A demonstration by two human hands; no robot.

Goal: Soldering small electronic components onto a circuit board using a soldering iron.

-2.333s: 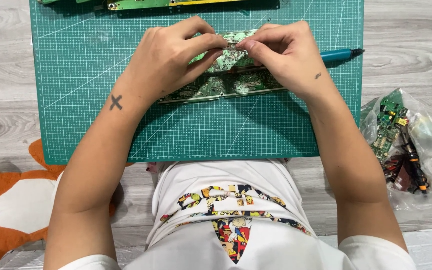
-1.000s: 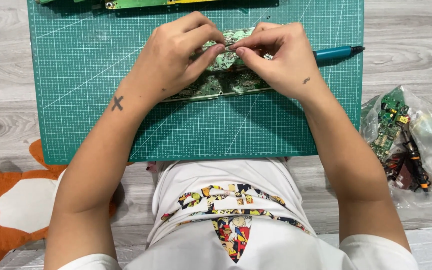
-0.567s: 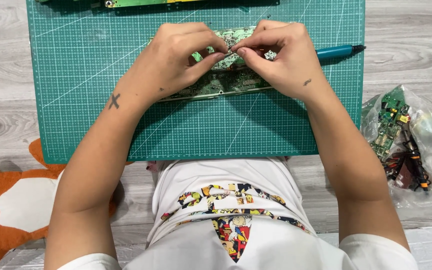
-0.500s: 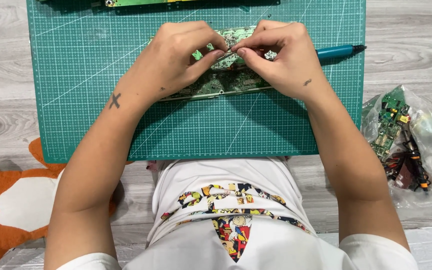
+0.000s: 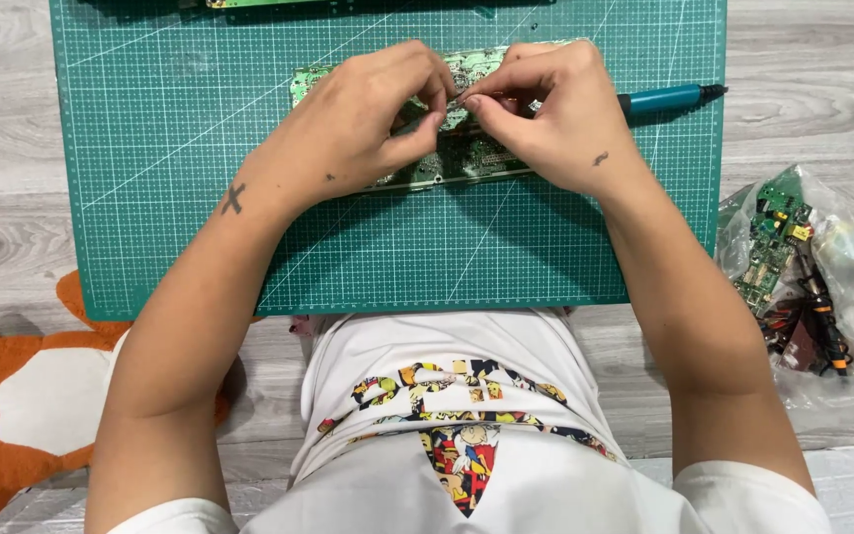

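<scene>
A long green circuit board (image 5: 462,163) lies across the green cutting mat (image 5: 180,148). My left hand (image 5: 373,124) and my right hand (image 5: 546,114) rest on top of it, side by side. Their fingertips meet at the board's upper middle and pinch a small part there, which is too small to make out. Much of the board is hidden under both hands. A teal-handled tool (image 5: 669,97) lies on the mat just right of my right hand.
A clear plastic bag (image 5: 822,287) of circuit boards and dark parts lies on the grey wooden floor at the right. More boards (image 5: 348,4) sit at the mat's far edge. An orange and white cushion (image 5: 22,396) lies at the lower left.
Both hands have shifted slightly up and together on the board, and their fingertips now pinch at one spot near its top edge. The board has stayed put.
</scene>
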